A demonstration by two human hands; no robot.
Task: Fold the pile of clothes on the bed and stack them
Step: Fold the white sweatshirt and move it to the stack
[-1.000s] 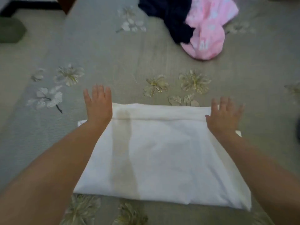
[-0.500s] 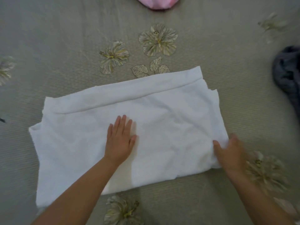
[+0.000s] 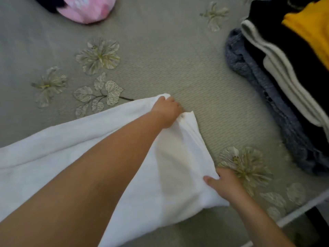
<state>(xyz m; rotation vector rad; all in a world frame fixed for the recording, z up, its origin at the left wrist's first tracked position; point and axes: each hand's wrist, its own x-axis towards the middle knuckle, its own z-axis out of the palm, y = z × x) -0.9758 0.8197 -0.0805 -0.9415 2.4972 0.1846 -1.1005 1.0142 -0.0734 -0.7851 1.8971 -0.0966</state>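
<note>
- The white cloth (image 3: pixel 74 157), already part-folded, lies on the bed (image 3: pixel 178 65) in front of us, well apart from the stack of folded clothes (image 3: pixel 277 82) at the right.
- Our left hand (image 3: pixel 168 111) grips the far right corner, fingers curled round a bunch of fabric; our right hand (image 3: pixel 225 184) pinches the near right corner, thumb on top.
- We judge the step to be carrying this right edge across to the left for the next fold.
- To do it well, we should lift both corners together and keep the edge taut between them, so the layers underneath do not slip.
- We should lay the edge square on the opposite side, then smooth outward from the crease.
- The pink garment (image 3: pixel 85 9) and a dark one beside it wait at the top, unfolded.
</note>
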